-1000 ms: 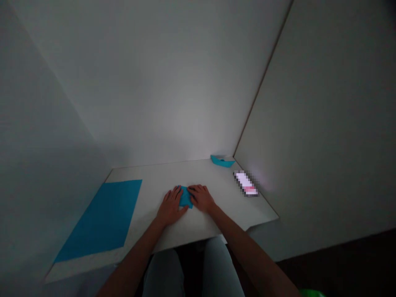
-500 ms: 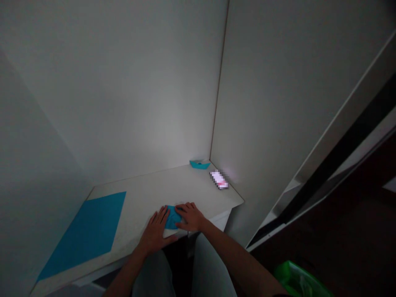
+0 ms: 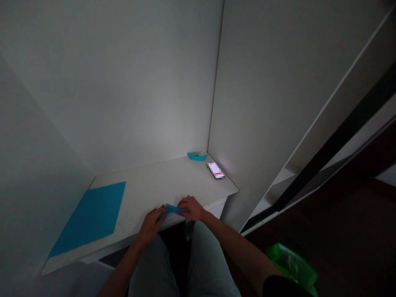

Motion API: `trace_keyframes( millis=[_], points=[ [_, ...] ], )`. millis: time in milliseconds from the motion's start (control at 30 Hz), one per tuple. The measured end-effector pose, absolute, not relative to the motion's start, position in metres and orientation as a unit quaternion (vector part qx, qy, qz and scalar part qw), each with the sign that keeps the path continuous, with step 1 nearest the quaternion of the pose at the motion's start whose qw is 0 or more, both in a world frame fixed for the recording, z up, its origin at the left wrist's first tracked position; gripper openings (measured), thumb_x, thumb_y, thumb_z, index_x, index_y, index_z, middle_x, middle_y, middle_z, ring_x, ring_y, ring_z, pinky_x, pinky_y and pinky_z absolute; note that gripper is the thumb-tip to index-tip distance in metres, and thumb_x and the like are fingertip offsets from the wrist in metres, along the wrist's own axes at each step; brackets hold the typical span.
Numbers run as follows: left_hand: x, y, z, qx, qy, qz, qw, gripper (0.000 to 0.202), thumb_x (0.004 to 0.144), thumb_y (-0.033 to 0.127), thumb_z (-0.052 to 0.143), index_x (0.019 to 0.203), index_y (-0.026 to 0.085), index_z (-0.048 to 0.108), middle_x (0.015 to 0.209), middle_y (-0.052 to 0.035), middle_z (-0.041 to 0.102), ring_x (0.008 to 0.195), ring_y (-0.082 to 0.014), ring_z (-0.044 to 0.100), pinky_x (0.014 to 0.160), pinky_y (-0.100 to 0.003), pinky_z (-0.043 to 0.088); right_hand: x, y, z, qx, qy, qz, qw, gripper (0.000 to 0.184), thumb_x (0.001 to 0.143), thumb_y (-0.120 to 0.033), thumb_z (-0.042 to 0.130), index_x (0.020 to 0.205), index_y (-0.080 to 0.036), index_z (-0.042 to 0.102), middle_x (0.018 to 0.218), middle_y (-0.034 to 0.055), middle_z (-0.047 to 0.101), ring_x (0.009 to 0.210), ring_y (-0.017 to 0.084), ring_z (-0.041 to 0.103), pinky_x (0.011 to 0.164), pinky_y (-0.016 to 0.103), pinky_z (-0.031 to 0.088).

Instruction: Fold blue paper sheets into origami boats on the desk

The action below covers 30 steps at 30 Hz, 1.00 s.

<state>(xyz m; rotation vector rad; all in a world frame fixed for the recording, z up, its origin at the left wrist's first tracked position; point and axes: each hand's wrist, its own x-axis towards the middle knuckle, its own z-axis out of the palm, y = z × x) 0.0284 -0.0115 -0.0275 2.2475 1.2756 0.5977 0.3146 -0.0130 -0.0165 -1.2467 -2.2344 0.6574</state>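
A small folded piece of blue paper (image 3: 173,209) is between my hands at the front edge of the white table (image 3: 148,179). My left hand (image 3: 151,222) grips its left end, fingers on top. At the right end, my right hand (image 3: 192,207) pinches the paper with bent fingers. The paper looks narrow and partly raised; its exact folds are too dim to make out. Beyond the hands, in the far right corner of the table, stands a blue paper boat (image 3: 197,156).
A large flat blue sheet (image 3: 89,218) lies on the table's left part. A phone (image 3: 215,170) with a lit, blurred screen rests near the right wall. White walls (image 3: 139,82) enclose the table behind and at the sides. A green bin (image 3: 292,266) stands on the floor at lower right.
The folded paper lay flat under both hands; now it is held by its ends and looks narrower. My fingers have closed on it. The view has shifted slightly.
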Motion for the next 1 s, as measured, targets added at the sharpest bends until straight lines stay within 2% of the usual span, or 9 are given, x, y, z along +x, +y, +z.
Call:
trace_keyframes(
  millis=[67, 133, 233, 300, 500, 667, 800, 900, 1000],
  points=[
    [0.033, -0.004, -0.011, 0.742, 0.501, 0.278, 0.348, 0.056, 0.104, 0.064, 0.051, 0.12, 0.023, 0.085, 0.126, -0.0088, 0.086, 0.123, -0.0349, 0.079, 0.117, -0.053, 0.059, 0.312, -0.005, -0.015, -0.476, -0.763, 0.307, 0.312, 0.017, 0.097, -0.04, 0.08, 0.1, -0.023, 0.082, 0.106, 0.0051, 0.081, 0.104, 0.024, 0.071, 0.102, 0.04, 0.05],
    [0.04, 0.005, 0.005, 0.682, 0.522, 0.325, 0.395, 0.062, 0.091, 0.075, 0.062, 0.108, 0.019, 0.084, 0.109, -0.0098, 0.087, 0.108, -0.0366, 0.081, 0.103, -0.051, 0.065, 0.309, 0.004, -0.015, -0.491, -0.722, 0.339, 0.35, 0.025, 0.104, -0.044, 0.069, 0.1, -0.021, 0.078, 0.093, 0.0033, 0.076, 0.089, 0.021, 0.069, 0.088, 0.035, 0.054],
    [0.051, 0.015, 0.019, 0.636, 0.526, 0.368, 0.428, 0.072, 0.077, 0.082, 0.071, 0.109, 0.017, 0.079, 0.102, -0.0111, 0.084, 0.093, -0.032, 0.078, 0.084, -0.045, 0.068, 0.305, 0.016, -0.018, -0.5, -0.675, 0.379, 0.389, 0.033, 0.106, -0.051, 0.061, 0.103, -0.021, 0.072, 0.083, 0.0001, 0.069, 0.076, 0.018, 0.064, 0.074, 0.031, 0.054],
    [0.055, 0.017, 0.02, 0.622, 0.517, 0.38, 0.449, 0.074, 0.077, 0.079, 0.071, 0.116, 0.016, 0.077, 0.11, -0.013, 0.083, 0.093, -0.0292, 0.077, 0.078, -0.041, 0.067, 0.305, 0.021, -0.02, -0.497, -0.65, 0.406, 0.407, 0.033, 0.103, -0.053, 0.062, 0.108, -0.022, 0.071, 0.084, -0.0004, 0.069, 0.076, 0.017, 0.063, 0.073, 0.03, 0.055],
    [0.053, 0.014, 0.009, 0.618, 0.501, 0.363, 0.484, 0.045, 0.088, 0.053, 0.069, 0.112, 0.017, 0.082, 0.109, -0.0117, 0.085, 0.091, -0.0246, 0.079, 0.091, -0.041, 0.066, 0.31, 0.026, -0.025, -0.493, -0.599, 0.449, 0.443, 0.018, 0.096, -0.039, 0.058, 0.098, -0.023, 0.068, 0.088, 0.001, 0.07, 0.078, 0.017, 0.063, 0.082, 0.033, 0.058],
    [0.057, 0.01, 0.005, 0.631, 0.482, 0.356, 0.493, 0.043, 0.085, 0.051, 0.08, 0.11, 0.016, 0.083, 0.113, -0.0116, 0.086, 0.097, -0.0238, 0.078, 0.092, -0.037, 0.064, 0.31, 0.027, -0.027, -0.499, -0.583, 0.452, 0.454, 0.018, 0.089, -0.034, 0.054, 0.092, -0.023, 0.068, 0.09, 0.003, 0.073, 0.083, 0.019, 0.066, 0.084, 0.035, 0.059],
    [0.065, 0.012, -0.001, 0.617, 0.508, 0.371, 0.473, 0.048, 0.084, 0.05, 0.084, 0.118, 0.016, 0.079, 0.101, -0.0074, 0.083, 0.085, -0.02, 0.075, 0.083, -0.034, 0.063, 0.308, 0.025, -0.026, -0.504, -0.579, 0.43, 0.475, 0.023, 0.089, -0.043, 0.057, 0.096, -0.024, 0.068, 0.103, 0.0059, 0.074, 0.094, 0.021, 0.068, 0.083, 0.035, 0.059],
    [0.072, 0.017, -0.008, 0.593, 0.533, 0.396, 0.455, 0.037, 0.09, 0.046, 0.079, 0.113, 0.018, 0.079, 0.104, -0.0091, 0.083, 0.089, -0.022, 0.076, 0.087, -0.037, 0.063, 0.305, 0.02, -0.025, -0.511, -0.583, 0.397, 0.491, 0.031, 0.087, -0.055, 0.067, 0.096, -0.025, 0.066, 0.109, 0.0067, 0.071, 0.095, 0.021, 0.065, 0.082, 0.034, 0.057],
    [0.081, 0.02, -0.015, 0.569, 0.549, 0.429, 0.438, 0.028, 0.095, 0.044, 0.073, 0.106, 0.019, 0.077, 0.109, -0.0118, 0.083, 0.095, -0.025, 0.077, 0.093, -0.041, 0.061, 0.3, 0.016, -0.026, -0.51, -0.606, 0.386, 0.473, 0.042, 0.085, -0.066, 0.075, 0.088, -0.026, 0.066, 0.093, 0.0031, 0.068, 0.082, 0.02, 0.06, 0.075, 0.033, 0.054]
  ],
)
